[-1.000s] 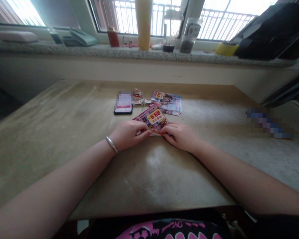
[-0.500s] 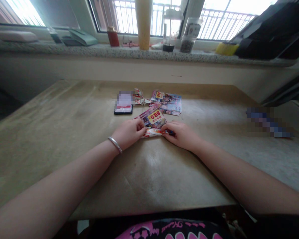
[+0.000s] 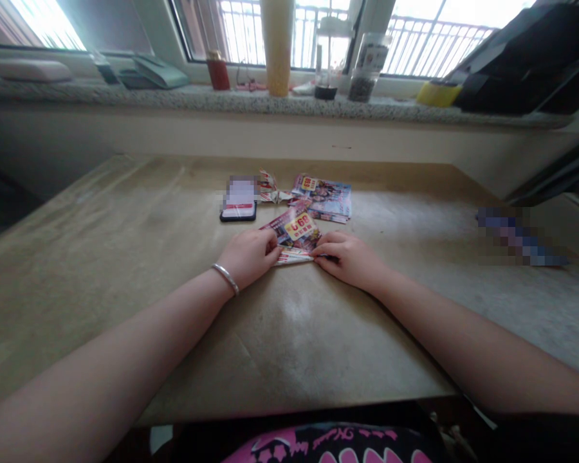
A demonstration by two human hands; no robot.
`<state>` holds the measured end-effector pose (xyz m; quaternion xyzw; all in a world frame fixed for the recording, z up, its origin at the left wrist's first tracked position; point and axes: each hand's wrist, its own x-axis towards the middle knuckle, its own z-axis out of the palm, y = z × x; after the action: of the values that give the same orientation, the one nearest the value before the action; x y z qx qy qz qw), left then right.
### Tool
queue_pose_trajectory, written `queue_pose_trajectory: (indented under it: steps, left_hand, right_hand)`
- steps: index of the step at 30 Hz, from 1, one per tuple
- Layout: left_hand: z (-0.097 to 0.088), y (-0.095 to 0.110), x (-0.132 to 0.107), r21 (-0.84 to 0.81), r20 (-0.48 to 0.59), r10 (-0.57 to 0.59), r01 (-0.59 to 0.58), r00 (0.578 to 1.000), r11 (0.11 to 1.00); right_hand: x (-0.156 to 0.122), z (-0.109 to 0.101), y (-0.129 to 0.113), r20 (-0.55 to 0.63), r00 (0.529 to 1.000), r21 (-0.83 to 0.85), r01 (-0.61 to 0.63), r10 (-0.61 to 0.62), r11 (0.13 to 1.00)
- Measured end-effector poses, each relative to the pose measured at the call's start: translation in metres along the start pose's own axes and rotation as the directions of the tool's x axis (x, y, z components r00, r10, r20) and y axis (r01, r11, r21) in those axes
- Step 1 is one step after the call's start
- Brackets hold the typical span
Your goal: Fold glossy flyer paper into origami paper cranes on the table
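A printed paper flyer (image 3: 296, 226), purplish with a yellow price patch, lies on the table between my hands. Its near edge is turned up into a pale folded strip. My left hand (image 3: 251, 256) is closed on the left end of that strip, thumb and fingers pinching it. At the strip's right end, my right hand (image 3: 345, 259) pinches the paper, fingertips on the fold. Just beyond the flyer lie a stack of similar flyers (image 3: 330, 199), a crumpled or folded red-and-white paper piece (image 3: 271, 190) and a smartphone (image 3: 240, 198) with a lit screen.
The broad table (image 3: 289, 347) ends at a wall under a stone windowsill (image 3: 251, 101). Along the sill stand a red-capped container (image 3: 218, 71), a tall yellowish cylinder (image 3: 276, 51), a clear bottle and a dark bag. A blurred bluish item (image 3: 521, 238) lies on the right.
The folded strip at the flyer's near edge looks flatter and narrower. My left hand has shifted slightly right, while my right hand stays almost in place.
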<state>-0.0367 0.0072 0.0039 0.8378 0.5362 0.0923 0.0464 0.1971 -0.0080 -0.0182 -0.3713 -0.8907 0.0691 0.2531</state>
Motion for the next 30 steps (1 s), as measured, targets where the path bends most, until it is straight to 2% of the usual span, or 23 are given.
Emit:
queue_pose_trajectory:
  steps: [8, 13, 18, 25, 30]
  left_hand:
    - [0.0, 0.002, 0.001, -0.005, 0.0, -0.032, 0.032, 0.999, 0.999]
    - [0.002, 0.002, -0.003, 0.035, -0.121, -0.06, 0.065, 0.991, 0.997]
    - [0.001, 0.0, -0.008, 0.074, -0.114, -0.005, 0.013, 0.993, 0.997]
    - [0.004, -0.014, 0.0, -0.003, -0.05, 0.093, -0.094, 0.994, 0.996]
    - [0.009, -0.018, 0.006, -0.072, -0.056, 0.145, -0.149, 0.988, 0.986]
  right_hand:
    - [0.0, 0.001, 0.001, 0.004, 1.0, -0.078, 0.025, -0.025, 0.997]
    - [-0.001, 0.001, 0.001, -0.005, 0.999, -0.129, 0.043, -0.044, 0.991]
    - [-0.001, 0.0, 0.001, 0.028, 0.998, -0.124, 0.051, -0.048, 0.991]
    - [-0.001, -0.001, 0.003, 0.023, 0.999, -0.133, 0.034, -0.031, 0.991]
    - [-0.001, 0.0, 0.005, 0.014, 0.999, -0.172, 0.033, -0.031, 0.984]
